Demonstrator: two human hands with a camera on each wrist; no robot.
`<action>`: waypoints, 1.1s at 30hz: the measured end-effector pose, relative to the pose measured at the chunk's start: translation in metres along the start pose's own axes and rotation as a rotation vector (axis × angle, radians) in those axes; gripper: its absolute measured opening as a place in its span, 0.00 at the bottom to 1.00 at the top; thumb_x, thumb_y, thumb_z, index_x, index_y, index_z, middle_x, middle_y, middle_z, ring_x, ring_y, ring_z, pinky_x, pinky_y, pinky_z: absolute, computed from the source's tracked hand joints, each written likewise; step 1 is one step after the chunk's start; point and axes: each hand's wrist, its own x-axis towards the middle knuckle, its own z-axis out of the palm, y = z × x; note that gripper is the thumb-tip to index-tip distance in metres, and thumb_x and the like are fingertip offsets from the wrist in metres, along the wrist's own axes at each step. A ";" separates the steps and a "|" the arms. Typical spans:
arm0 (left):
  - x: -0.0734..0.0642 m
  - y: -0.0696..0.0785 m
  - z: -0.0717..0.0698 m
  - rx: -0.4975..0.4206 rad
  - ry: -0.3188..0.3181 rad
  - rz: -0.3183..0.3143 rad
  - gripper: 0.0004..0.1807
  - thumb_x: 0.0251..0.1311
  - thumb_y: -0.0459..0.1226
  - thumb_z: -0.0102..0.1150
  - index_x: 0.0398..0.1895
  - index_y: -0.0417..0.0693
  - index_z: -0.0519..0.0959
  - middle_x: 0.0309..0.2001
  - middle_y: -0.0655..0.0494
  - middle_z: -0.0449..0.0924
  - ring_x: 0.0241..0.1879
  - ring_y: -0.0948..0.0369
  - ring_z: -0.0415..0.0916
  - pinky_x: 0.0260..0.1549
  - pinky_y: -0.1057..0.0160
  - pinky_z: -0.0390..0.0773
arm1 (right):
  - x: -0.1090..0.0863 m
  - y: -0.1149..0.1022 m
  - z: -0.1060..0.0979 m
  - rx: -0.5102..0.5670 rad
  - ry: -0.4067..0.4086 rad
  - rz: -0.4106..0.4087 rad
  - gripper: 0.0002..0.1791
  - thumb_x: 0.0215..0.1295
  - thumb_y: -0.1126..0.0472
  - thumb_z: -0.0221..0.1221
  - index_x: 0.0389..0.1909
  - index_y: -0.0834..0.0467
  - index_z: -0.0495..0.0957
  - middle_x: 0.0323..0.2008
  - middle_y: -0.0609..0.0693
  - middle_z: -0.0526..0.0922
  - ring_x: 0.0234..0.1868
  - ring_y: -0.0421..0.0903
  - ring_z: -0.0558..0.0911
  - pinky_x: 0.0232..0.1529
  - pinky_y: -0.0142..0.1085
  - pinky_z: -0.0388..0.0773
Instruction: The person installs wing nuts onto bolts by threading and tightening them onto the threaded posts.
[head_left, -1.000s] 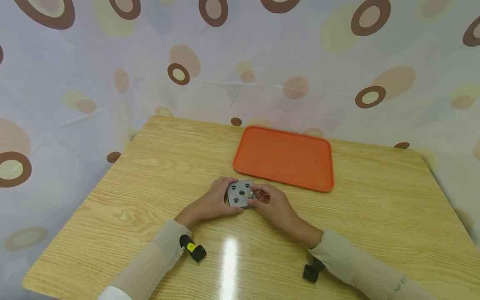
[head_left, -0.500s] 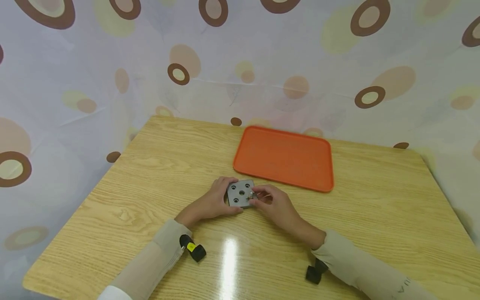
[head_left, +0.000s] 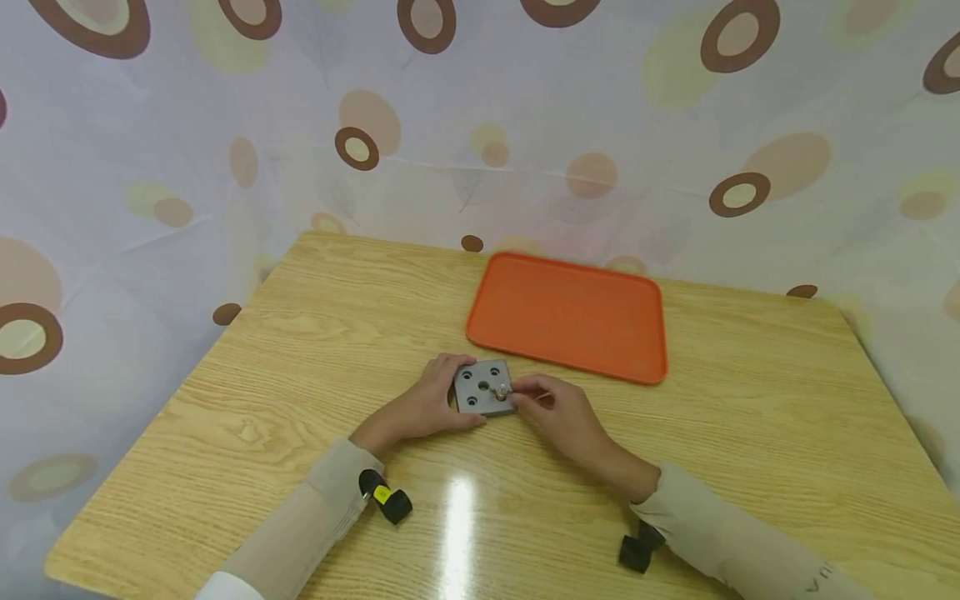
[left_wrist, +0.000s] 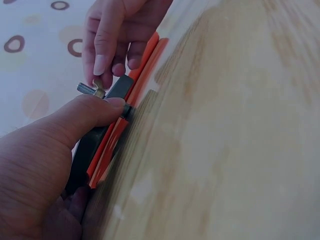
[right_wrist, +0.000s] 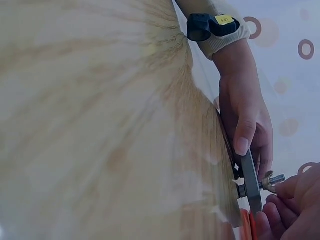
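Note:
A grey metal plate (head_left: pixel 477 400) with several holes lies close over the table, spanned by my left hand (head_left: pixel 431 400). The left thumb presses its near edge and the fingers hold its far side. Near the plate's right side a threaded bolt (right_wrist: pixel 278 179) pokes up through it, its head (right_wrist: pixel 242 191) on the underside. On the bolt sits a brass-coloured wing nut (left_wrist: pixel 99 91) with its wings spread. My right hand (head_left: pixel 564 417) pinches one wing of this nut between thumb and forefinger, the other fingers curled below.
An orange tray (head_left: pixel 570 317) lies just beyond the plate on the wooden table (head_left: pixel 337 317). A patterned cloth (head_left: pixel 465 108) hangs behind the table and along its sides. Black wrist cameras (head_left: pixel 386 496) sit at both sleeves.
My right hand has drawn slightly right and turned, baring more of the wing nut, whose wings now point another way. The left hand and plate have stayed in place.

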 end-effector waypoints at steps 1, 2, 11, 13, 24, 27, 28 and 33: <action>0.000 0.000 0.000 0.001 0.000 0.003 0.48 0.45 0.55 0.68 0.67 0.49 0.58 0.58 0.53 0.60 0.50 0.59 0.58 0.49 0.59 0.63 | 0.000 0.000 0.000 -0.004 -0.001 -0.001 0.07 0.61 0.59 0.61 0.40 0.54 0.82 0.36 0.42 0.82 0.37 0.39 0.79 0.39 0.34 0.75; 0.000 0.000 0.000 0.001 0.000 0.005 0.48 0.45 0.55 0.68 0.67 0.49 0.58 0.58 0.53 0.60 0.50 0.59 0.58 0.49 0.58 0.63 | 0.000 0.000 0.000 -0.005 -0.002 -0.003 0.07 0.61 0.60 0.61 0.39 0.54 0.82 0.35 0.42 0.82 0.37 0.39 0.79 0.39 0.34 0.75; 0.000 -0.001 0.000 0.007 0.000 0.001 0.48 0.45 0.56 0.67 0.67 0.50 0.57 0.58 0.53 0.59 0.50 0.60 0.58 0.48 0.59 0.63 | -0.001 -0.003 -0.001 -0.017 -0.013 0.006 0.05 0.60 0.58 0.62 0.36 0.53 0.83 0.34 0.41 0.82 0.34 0.38 0.79 0.35 0.34 0.75; 0.000 -0.001 0.000 0.008 0.002 0.002 0.48 0.45 0.56 0.68 0.67 0.50 0.57 0.58 0.54 0.60 0.49 0.60 0.58 0.48 0.59 0.63 | 0.000 -0.003 0.000 -0.026 -0.003 0.012 0.06 0.59 0.58 0.63 0.37 0.53 0.82 0.33 0.42 0.82 0.34 0.39 0.78 0.35 0.34 0.75; 0.000 -0.002 0.001 0.003 0.008 0.000 0.48 0.44 0.56 0.68 0.67 0.50 0.57 0.58 0.54 0.59 0.50 0.59 0.59 0.48 0.58 0.63 | 0.002 -0.003 0.003 0.004 -0.011 0.011 0.16 0.58 0.59 0.64 0.47 0.57 0.79 0.38 0.47 0.81 0.37 0.41 0.79 0.38 0.33 0.76; 0.000 -0.002 0.000 0.005 0.005 -0.001 0.48 0.44 0.56 0.68 0.67 0.51 0.57 0.59 0.54 0.59 0.50 0.59 0.58 0.48 0.58 0.63 | 0.003 -0.003 0.005 0.006 -0.017 0.002 0.17 0.58 0.59 0.64 0.49 0.58 0.78 0.40 0.47 0.80 0.39 0.41 0.78 0.39 0.32 0.76; 0.000 -0.002 0.000 0.004 0.005 -0.001 0.48 0.44 0.56 0.68 0.67 0.51 0.57 0.59 0.54 0.59 0.50 0.59 0.58 0.48 0.58 0.63 | 0.003 -0.003 0.005 0.009 -0.018 0.001 0.18 0.58 0.59 0.64 0.49 0.58 0.78 0.41 0.47 0.80 0.39 0.42 0.78 0.40 0.32 0.76; 0.000 -0.001 0.000 0.004 0.005 0.003 0.47 0.44 0.56 0.68 0.66 0.51 0.58 0.59 0.53 0.59 0.50 0.59 0.59 0.48 0.58 0.64 | 0.003 -0.006 0.007 0.021 -0.021 -0.015 0.19 0.57 0.60 0.64 0.50 0.60 0.78 0.41 0.48 0.80 0.40 0.43 0.78 0.40 0.33 0.75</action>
